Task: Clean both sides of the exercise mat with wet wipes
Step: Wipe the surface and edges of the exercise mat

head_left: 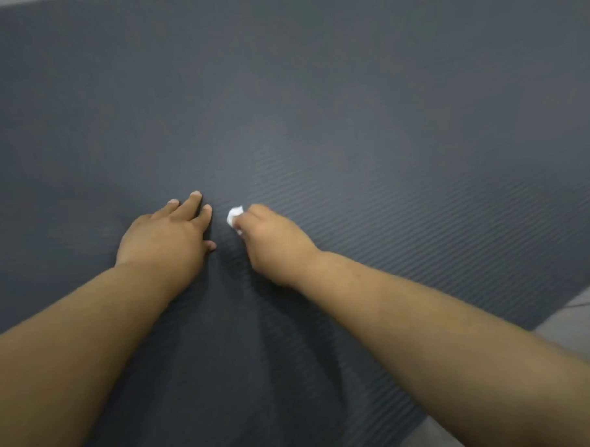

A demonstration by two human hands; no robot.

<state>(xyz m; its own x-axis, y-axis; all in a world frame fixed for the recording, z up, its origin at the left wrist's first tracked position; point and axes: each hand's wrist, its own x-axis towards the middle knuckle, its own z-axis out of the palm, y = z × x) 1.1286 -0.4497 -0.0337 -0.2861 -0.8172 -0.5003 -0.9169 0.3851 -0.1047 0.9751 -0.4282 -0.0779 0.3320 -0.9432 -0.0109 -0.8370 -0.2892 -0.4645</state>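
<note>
My forearms (72, 351) stretch over the dark grey ribbed foam exercise mat (315, 104).
My left hand (167, 235) lies flat, fingers straight; my right hand (274, 244) grips a crumpled white wet wipe (234, 216) against it, well inside its right edge.

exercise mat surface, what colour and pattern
Dark grey foam exercise mat with fine diagonal ridges; head view.

You have one dark ribbed mat (315, 104), one crumpled white wipe (234, 216), and two hands on it: one left hand (167, 237) and one right hand (274, 244).
</note>
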